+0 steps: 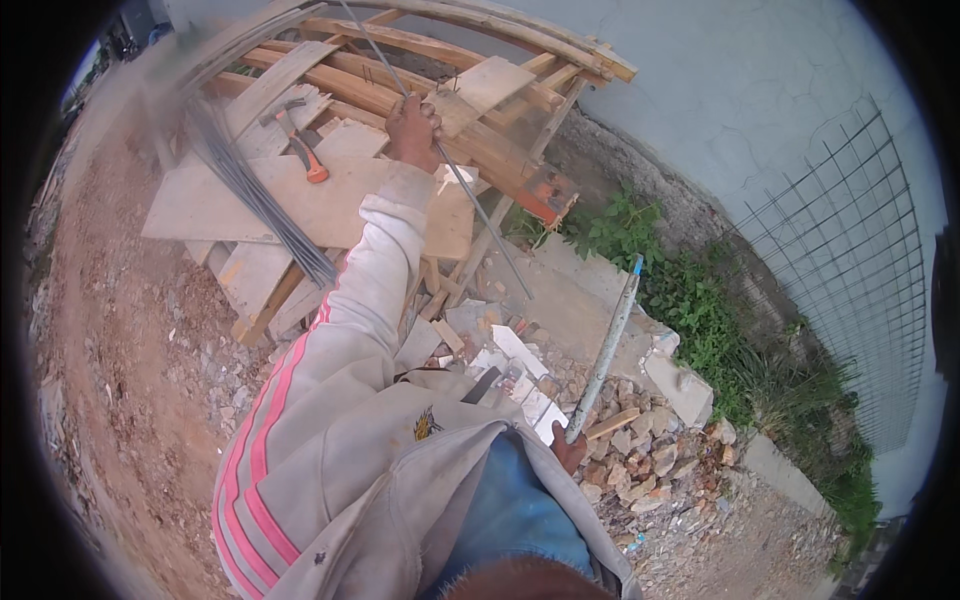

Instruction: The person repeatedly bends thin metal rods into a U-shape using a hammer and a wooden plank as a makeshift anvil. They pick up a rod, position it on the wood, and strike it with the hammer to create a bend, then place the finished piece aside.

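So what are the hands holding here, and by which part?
The left hand grips a thin steel rod partway along its length, above the plank bench. The right hand holds a whitish pipe by its lower end.

Hammer point(300, 142) on boards point(330, 200), rubble point(650, 460) right

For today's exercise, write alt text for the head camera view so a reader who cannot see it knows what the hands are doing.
A person's left hand grips a thin steel rod over a rough wooden workbench, while the right hand holds a grey pipe low at their side. A bundle of rods and a hammer lie on the bench; rubble lies below.
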`<action>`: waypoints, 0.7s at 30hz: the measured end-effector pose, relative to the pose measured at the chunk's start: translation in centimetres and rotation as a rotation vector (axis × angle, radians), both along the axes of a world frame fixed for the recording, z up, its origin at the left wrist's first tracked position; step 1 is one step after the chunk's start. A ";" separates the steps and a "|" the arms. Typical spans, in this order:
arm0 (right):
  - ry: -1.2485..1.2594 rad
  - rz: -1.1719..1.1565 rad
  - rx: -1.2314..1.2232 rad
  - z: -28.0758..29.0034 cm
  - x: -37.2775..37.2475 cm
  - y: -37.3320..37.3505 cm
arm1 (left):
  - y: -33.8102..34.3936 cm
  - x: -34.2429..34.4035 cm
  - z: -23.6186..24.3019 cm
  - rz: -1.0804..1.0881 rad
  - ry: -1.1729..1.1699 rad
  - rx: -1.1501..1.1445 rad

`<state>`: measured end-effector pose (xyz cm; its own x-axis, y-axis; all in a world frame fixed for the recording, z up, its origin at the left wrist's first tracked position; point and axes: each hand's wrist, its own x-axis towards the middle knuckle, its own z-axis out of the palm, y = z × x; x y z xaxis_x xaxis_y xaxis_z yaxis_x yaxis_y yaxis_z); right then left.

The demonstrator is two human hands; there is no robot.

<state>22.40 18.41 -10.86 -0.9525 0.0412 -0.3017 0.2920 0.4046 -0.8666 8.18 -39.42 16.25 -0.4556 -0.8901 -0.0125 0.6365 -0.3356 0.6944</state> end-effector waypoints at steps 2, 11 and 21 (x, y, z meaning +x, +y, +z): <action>-0.036 -0.001 -0.007 -0.7 -0.5 0.4 | 1.3 -3.7 -0.6 -0.001 0.016 0.053; 0.060 0.043 0.091 -2.0 -2.8 -0.6 | -4.2 -18.0 -10.8 0.316 -0.429 -0.156; -0.094 0.093 0.336 -5.1 -5.7 3.7 | -5.9 -20.7 -8.0 0.526 -0.940 -0.533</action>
<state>16.74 22.10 -15.94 -0.9255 0.0674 -0.3728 0.3129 0.6907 -0.6519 -12.57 -45.29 8.25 -0.0451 -0.9587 0.2810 -0.2210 0.2839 0.9330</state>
